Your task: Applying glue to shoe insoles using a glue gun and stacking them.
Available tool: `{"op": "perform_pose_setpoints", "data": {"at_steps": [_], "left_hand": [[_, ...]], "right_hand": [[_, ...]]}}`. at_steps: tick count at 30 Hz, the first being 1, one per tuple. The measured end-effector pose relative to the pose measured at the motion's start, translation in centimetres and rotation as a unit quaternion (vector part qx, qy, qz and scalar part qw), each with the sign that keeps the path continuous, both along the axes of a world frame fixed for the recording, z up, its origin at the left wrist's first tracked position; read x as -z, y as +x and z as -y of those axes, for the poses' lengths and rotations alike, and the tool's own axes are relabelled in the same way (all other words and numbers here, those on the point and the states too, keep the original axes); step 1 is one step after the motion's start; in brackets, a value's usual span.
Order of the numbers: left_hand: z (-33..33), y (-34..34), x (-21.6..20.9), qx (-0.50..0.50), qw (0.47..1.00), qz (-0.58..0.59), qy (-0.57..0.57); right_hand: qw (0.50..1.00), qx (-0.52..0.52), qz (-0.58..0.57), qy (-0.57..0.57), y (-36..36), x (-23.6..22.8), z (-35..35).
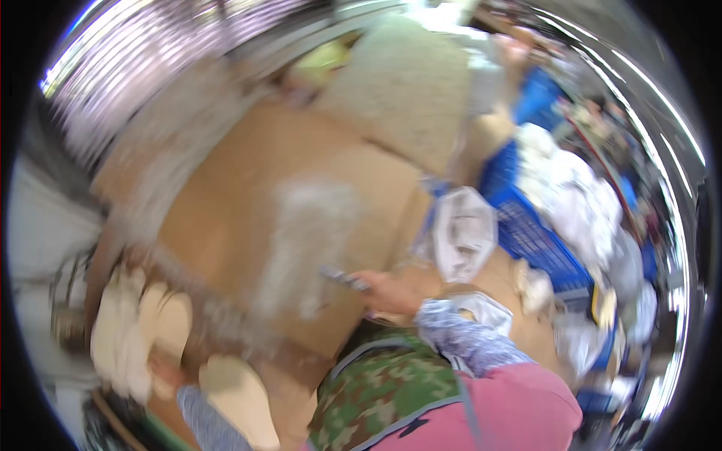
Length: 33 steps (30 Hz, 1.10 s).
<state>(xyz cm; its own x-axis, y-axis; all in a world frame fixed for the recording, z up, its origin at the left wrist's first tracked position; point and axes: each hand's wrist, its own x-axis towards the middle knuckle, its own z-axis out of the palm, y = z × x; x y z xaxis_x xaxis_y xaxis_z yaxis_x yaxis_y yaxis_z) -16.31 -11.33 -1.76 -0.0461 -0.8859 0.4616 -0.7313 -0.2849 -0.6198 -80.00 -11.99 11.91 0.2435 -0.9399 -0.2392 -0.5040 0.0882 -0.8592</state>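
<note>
My right hand (387,292) is closed round a slim grey tool (340,277), held over the near edge of a brown cardboard sheet (226,188). Motion blur hides the tool's kind. At the lower left my left hand (167,370) reaches to a cream shoe-sole-shaped piece (167,319); its fingers are smeared, so I cannot tell whether they grip it. Beside that piece stands a bunch of similar cream pieces (116,342). Another cream sole-shaped piece (239,398) lies just right of my left forearm. A whitish smeared patch marks the middle of the cardboard.
On the right, a blue plastic crate (538,240) holds white bundles (571,195). A white bag (464,233) hangs open between crate and cardboard. Behind the sheet leans a pale board (406,83). My camouflage apron (383,387) is close to the table's near edge.
</note>
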Motion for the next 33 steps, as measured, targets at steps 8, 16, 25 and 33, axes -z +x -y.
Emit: {"op": "perform_pose_setpoints", "data": {"at_steps": [8, 16, 25, 33], "left_hand": [[6.0, -7.7, 1.0, -0.032, 0.988, -0.135, 0.065], [3.5, -9.4, -1.2, -0.050, 0.977, -0.199, 0.066], [4.2, -3.7, -3.1, -0.006, 0.992, -0.123, 0.041], [6.3, -10.8, -15.0, 0.097, 0.629, -0.771, 0.001]], "right_hand": [[0.994, 0.085, -0.026, -0.067, -3.0, 1.3, -3.4], [0.992, 0.088, -0.062, -0.073, -4.0, 1.5, -4.0], [0.994, 0.076, -0.026, -0.077, -4.5, 0.1, -3.5], [0.988, 0.109, -0.082, -0.075, -6.3, -0.1, -2.9]]}}
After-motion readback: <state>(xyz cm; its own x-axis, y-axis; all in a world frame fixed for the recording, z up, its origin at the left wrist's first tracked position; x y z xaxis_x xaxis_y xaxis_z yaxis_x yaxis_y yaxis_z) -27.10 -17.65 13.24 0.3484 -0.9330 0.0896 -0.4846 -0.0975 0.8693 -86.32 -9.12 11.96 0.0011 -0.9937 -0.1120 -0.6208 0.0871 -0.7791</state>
